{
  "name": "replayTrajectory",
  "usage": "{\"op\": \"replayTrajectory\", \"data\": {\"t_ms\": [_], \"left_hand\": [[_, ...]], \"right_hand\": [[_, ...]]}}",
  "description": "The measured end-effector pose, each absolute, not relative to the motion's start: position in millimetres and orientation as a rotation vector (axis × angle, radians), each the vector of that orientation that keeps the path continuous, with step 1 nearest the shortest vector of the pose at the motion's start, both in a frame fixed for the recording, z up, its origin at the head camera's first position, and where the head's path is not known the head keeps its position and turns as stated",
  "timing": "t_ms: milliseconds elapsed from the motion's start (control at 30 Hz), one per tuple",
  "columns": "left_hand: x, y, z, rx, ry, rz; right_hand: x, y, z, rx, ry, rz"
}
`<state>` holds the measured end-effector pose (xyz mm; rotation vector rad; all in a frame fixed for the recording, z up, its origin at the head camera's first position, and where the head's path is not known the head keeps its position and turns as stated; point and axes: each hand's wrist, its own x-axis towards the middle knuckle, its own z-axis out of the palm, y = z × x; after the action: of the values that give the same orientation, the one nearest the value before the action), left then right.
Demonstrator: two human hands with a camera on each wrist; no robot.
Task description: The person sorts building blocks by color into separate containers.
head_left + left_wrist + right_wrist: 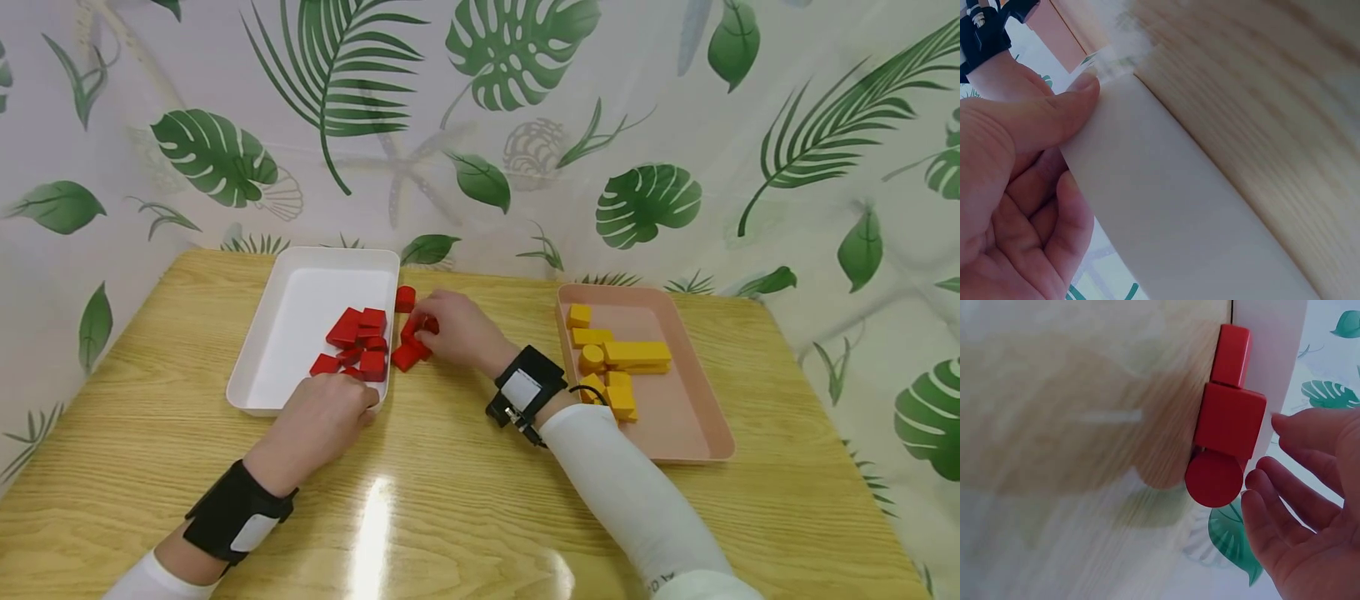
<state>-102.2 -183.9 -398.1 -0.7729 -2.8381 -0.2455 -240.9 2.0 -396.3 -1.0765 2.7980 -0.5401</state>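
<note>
My left hand [315, 429] grips the near right corner of a white tray [307, 304]. Its thumb lies on the outside of the tray wall [1166, 187] in the left wrist view, with the fingers curled behind the rim. Several red blocks [347, 327] lie in the tray's right half. Just outside its right wall, more red blocks [407, 357] sit on the table, including a cylinder [1214, 479] and a squarish block [1232, 422]. Over these reaches my right hand [461, 329], fingers loosely bent and fingertips close to the blocks, nothing between thumb and fingers.
To the right stands a pink tray [675, 417] holding several yellow blocks [637, 354]. The wooden table [465, 500] runs back to a leaf-patterned cloth [540, 242]. My right forearm passes close to the pink tray's left side.
</note>
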Motion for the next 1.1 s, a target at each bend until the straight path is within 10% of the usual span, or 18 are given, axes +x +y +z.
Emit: {"op": "replayTrajectory", "data": {"t_ms": [1100], "left_hand": [[-103, -184, -399, -0.762, -2.829, -0.24]], "right_hand": [[-196, -11, -377, -1.425, 2.697, -0.852]]}}
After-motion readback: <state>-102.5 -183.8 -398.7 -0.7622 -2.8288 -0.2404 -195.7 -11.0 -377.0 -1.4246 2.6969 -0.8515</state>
